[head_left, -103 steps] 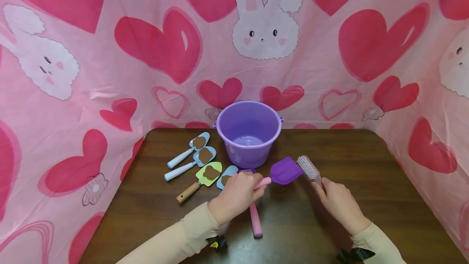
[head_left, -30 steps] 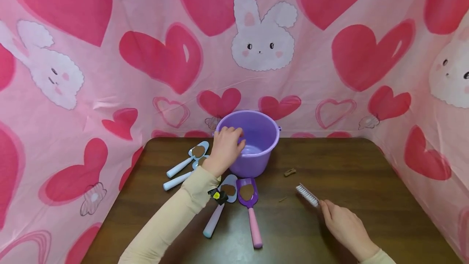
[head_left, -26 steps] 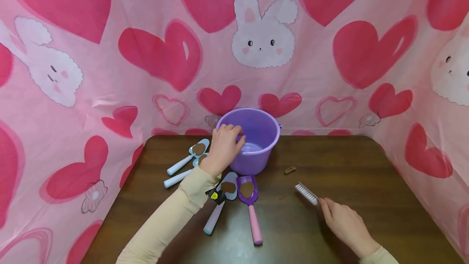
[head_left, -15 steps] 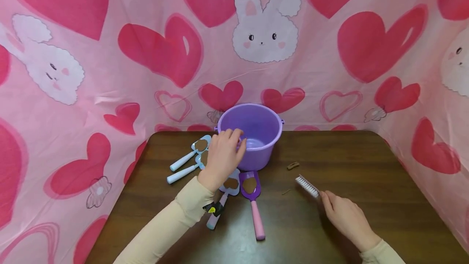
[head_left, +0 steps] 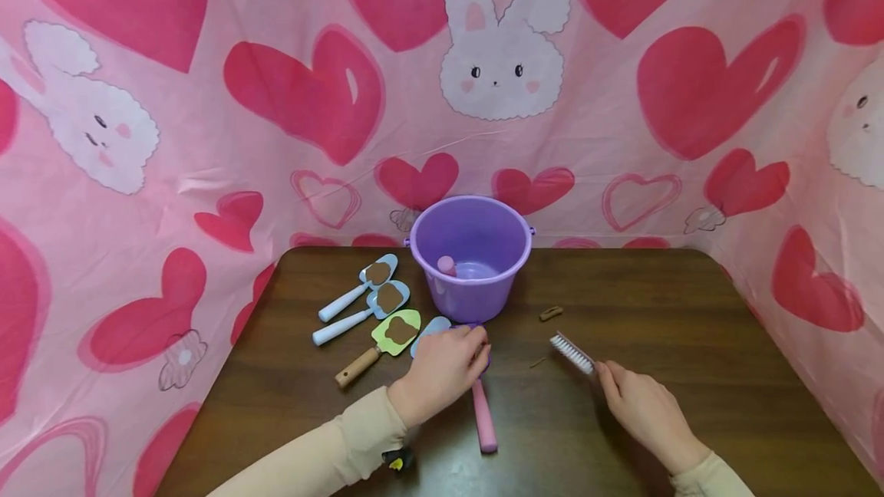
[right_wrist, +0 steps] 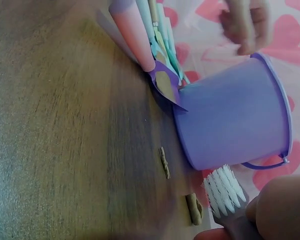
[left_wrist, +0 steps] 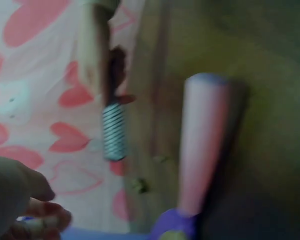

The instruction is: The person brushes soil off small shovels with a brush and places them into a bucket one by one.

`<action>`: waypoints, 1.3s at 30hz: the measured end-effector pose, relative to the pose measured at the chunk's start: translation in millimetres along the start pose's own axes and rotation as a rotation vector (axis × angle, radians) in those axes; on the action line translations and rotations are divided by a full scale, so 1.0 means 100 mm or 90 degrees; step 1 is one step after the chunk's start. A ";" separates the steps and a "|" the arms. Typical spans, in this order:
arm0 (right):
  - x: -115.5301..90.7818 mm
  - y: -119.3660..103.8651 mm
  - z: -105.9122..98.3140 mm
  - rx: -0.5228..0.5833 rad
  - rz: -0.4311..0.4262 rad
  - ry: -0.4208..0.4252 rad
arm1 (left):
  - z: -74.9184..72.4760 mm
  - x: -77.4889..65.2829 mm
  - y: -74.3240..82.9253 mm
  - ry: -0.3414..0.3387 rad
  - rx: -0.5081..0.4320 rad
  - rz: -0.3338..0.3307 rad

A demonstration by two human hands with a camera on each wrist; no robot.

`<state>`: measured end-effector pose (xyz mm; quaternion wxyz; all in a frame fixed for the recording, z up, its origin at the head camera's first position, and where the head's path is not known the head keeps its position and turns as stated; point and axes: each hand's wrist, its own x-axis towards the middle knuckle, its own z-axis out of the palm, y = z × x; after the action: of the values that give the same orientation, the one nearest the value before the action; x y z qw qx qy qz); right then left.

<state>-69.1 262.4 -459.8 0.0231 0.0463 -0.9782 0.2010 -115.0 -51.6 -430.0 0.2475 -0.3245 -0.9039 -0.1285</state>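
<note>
My right hand [head_left: 645,413] grips a white-bristled scrub brush [head_left: 572,353] by its handle, the bristles over the table's right half. My left hand [head_left: 442,370] hovers over a purple toy shovel [head_left: 485,420] with a pink handle, hiding most of its blade in the head view. Its fingers are loosely bent, with nothing seen between them in the left wrist view. Brown clay-like stuff lies on that shovel's blade [right_wrist: 165,85] in the right wrist view. A purple bucket [head_left: 473,297] stands at the back, a pink handle end [head_left: 446,265] showing inside it.
Left of the bucket lie two light-blue shovels [head_left: 343,326] and a green, wooden-handled trowel [head_left: 359,366], all with brown patches. Another blue shovel [head_left: 430,328] is partly under my left hand. A brown lump [head_left: 550,314] and a thin brown strand [head_left: 537,363] lie near the brush.
Earlier my left hand held a pink-handled purple shovel by the brush, then reached into the bucket. It has come out to the shovel on the table; a pink handle shows in the bucket.
</note>
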 end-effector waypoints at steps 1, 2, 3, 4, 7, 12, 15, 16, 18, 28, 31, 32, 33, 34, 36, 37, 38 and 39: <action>0.00 -0.01 0.00 0.000 0.000 -0.002 | 0.04 -0.04 0.02 -0.020 0.015 0.004; 0.01 -0.01 0.00 -0.001 -0.001 -0.003 | 0.08 -0.08 0.05 -0.042 0.031 0.008; 0.01 -0.02 0.00 0.000 -0.001 -0.005 | 0.11 -0.12 0.07 -0.067 0.043 0.012; 0.01 -0.02 0.00 -0.001 -0.001 -0.005 | 0.14 -0.16 0.10 -0.093 0.052 0.015; 0.02 -0.03 0.01 0.000 0.000 -0.008 | 0.18 -0.24 0.17 -0.183 0.060 0.013; 0.02 -0.04 0.02 -0.002 -0.007 -0.005 | 0.24 -0.34 0.23 -0.285 0.044 0.011; 0.02 -0.04 0.03 -0.001 -0.010 -0.002 | 0.26 -0.36 0.24 -0.295 0.048 0.013; 0.02 -0.04 0.04 -0.001 -0.010 -0.002 | 0.26 -0.36 0.25 -0.298 0.050 0.012; 0.03 -0.04 0.04 -0.001 -0.010 -0.004 | 0.27 -0.36 0.25 -0.316 0.049 0.002; 0.07 -0.04 0.04 -0.006 -0.014 -0.013 | 0.28 -0.40 0.22 -0.369 -0.026 -0.071; 0.08 -0.05 0.03 -0.006 -0.016 -0.013 | 0.27 -0.43 0.20 -0.351 -0.047 -0.079; 0.08 -0.05 0.03 -0.006 -0.016 -0.014 | 0.27 -0.45 0.19 -0.343 -0.050 -0.076; 0.09 -0.05 0.03 -0.006 -0.014 -0.017 | 0.27 -0.46 0.18 -0.335 -0.053 -0.076; 0.09 -0.05 0.02 -0.005 -0.012 -0.020 | 0.26 -0.47 0.17 -0.331 -0.057 -0.077; 0.09 -0.06 0.02 -0.005 -0.008 -0.028 | 0.25 -0.49 0.15 -0.329 -0.070 -0.087; 0.09 -0.06 0.02 -0.004 -0.005 -0.031 | 0.25 -0.50 0.15 -0.332 -0.075 -0.095; 0.09 -0.06 0.02 -0.003 -0.003 -0.034 | 0.25 -0.51 0.14 -0.334 -0.079 -0.107; 0.09 -0.05 0.02 -0.003 -0.002 -0.037 | 0.24 -0.51 0.13 -0.341 -0.087 -0.124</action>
<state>-77.8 255.8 -459.2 -0.0048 0.0538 -0.9789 0.1969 -81.4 -58.9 -476.2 -0.0360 -0.2744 -0.9532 -0.1219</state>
